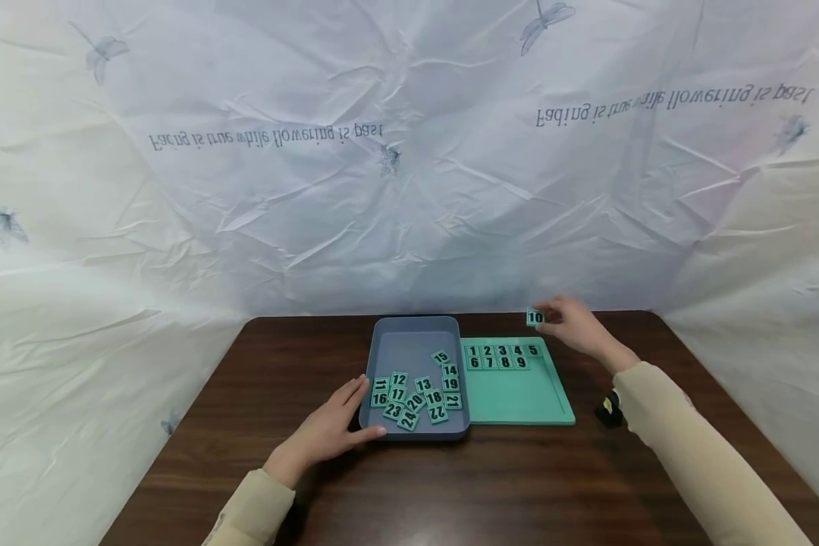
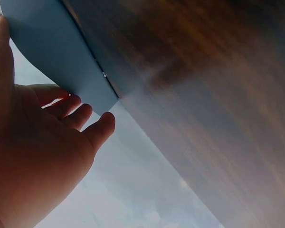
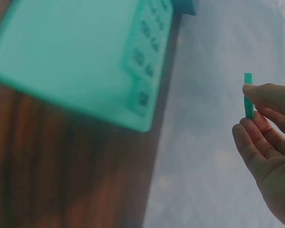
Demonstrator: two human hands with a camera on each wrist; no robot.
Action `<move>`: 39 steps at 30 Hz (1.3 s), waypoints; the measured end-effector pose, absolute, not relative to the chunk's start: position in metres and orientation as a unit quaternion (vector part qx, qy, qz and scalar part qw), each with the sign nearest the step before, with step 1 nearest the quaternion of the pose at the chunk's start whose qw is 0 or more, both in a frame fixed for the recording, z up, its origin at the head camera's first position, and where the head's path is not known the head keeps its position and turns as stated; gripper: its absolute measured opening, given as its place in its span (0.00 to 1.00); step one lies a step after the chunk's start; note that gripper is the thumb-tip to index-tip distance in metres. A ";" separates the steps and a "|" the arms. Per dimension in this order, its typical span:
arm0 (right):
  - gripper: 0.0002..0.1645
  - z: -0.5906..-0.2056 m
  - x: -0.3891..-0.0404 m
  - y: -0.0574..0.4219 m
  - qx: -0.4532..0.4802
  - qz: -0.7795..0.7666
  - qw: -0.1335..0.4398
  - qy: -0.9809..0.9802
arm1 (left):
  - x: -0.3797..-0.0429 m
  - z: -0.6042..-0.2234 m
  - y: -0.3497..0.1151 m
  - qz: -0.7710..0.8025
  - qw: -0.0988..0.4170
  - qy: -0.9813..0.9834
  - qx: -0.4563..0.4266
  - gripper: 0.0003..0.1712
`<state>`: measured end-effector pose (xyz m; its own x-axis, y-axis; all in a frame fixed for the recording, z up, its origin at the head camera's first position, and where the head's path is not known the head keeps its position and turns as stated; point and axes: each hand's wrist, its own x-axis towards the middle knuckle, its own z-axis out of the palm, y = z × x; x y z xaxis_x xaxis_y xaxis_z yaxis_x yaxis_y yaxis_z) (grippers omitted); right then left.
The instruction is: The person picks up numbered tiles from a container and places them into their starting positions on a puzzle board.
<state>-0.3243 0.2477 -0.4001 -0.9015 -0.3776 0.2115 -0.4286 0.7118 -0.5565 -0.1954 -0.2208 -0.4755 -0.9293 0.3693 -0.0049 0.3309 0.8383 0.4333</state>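
Between thumb and fingers my right hand [image 1: 573,324] pinches a green number tile [image 1: 535,317] marked 10, held up above the far right corner of the green number board [image 1: 519,394]. In the right wrist view the same tile [image 3: 248,95] is seen edge-on. The board's top row carries tiles 1 to 5, and tiles 6 to 9 sit in the row below. My left hand [image 1: 327,425] rests against the near left corner of the blue-grey tray [image 1: 416,324], fingers along its left side and thumb at its front rim. Loose tiles 11 to 24 lie in the tray.
Tray and board stand side by side on a dark wooden table [image 1: 300,349]. A small black object with a yellow mark [image 1: 610,409] is by the right sleeve. Pale printed fabric [image 1: 409,227] hangs behind the table and along both sides.
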 end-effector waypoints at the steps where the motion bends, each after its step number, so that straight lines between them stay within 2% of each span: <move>1: 0.26 -0.403 -0.323 0.249 0.216 0.307 0.039 -0.926 | -0.195 -0.476 -0.221 0.218 0.044 0.958 0.183 0.60; 15: 0.23 -0.452 -0.312 0.260 0.198 0.292 0.018 -0.935 | -0.194 -0.475 -0.220 0.221 0.043 0.957 0.183 0.60; 24: 0.24 -0.469 -0.308 0.262 0.208 0.294 -0.008 -0.933 | -0.195 -0.474 -0.219 0.214 0.045 0.958 0.186 0.60; 32: 0.23 -0.477 -0.310 0.259 0.203 0.288 0.008 -0.936 | -0.195 -0.474 -0.220 0.215 0.044 0.958 0.186 0.60; 39: 0.26 -0.480 -0.312 0.256 0.182 0.279 0.008 -0.943 | -0.194 -0.473 -0.220 0.218 0.045 0.957 0.185 0.60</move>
<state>-0.3120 0.2564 -0.4795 -0.9336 -0.3389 0.1165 -0.3477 0.7776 -0.5238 -0.1944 -0.2197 -0.4734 -0.9276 0.3734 -0.0059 0.3339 0.8363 0.4348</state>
